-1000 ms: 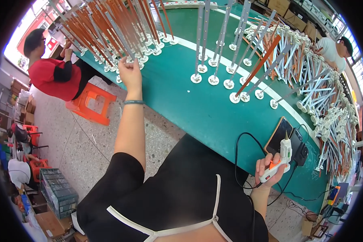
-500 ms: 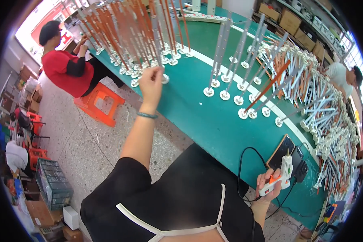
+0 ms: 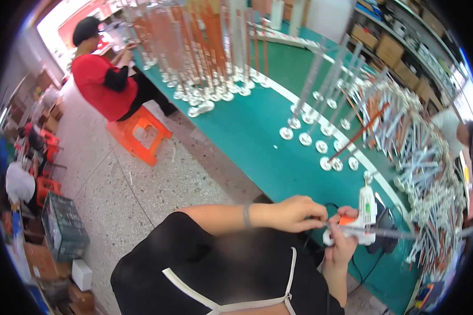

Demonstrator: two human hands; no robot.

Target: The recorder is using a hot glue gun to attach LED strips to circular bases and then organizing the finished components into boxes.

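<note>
Both bare hands meet above the right part of the green table (image 3: 242, 149): the left hand (image 3: 302, 214), fingers closed together, pinches the near end of a grey strip (image 3: 389, 232), while the right hand (image 3: 344, 239) grips a white-and-orange glue gun (image 3: 367, 199), nozzle pointing away from the body. Its barrel bears a small green label (image 3: 368, 206), too blurred to read. Reddish marks, likewise illegible, dot a white power strip (image 3: 284, 37) along the table's far side.

The bare left forearm (image 3: 218, 216) stretches rightward, nearly level, to the left hand (image 3: 299, 214), whose fingers (image 3: 318, 213) bend into a pinch just beside the bare right hand (image 3: 343, 240), its fingers curled inward.
</note>
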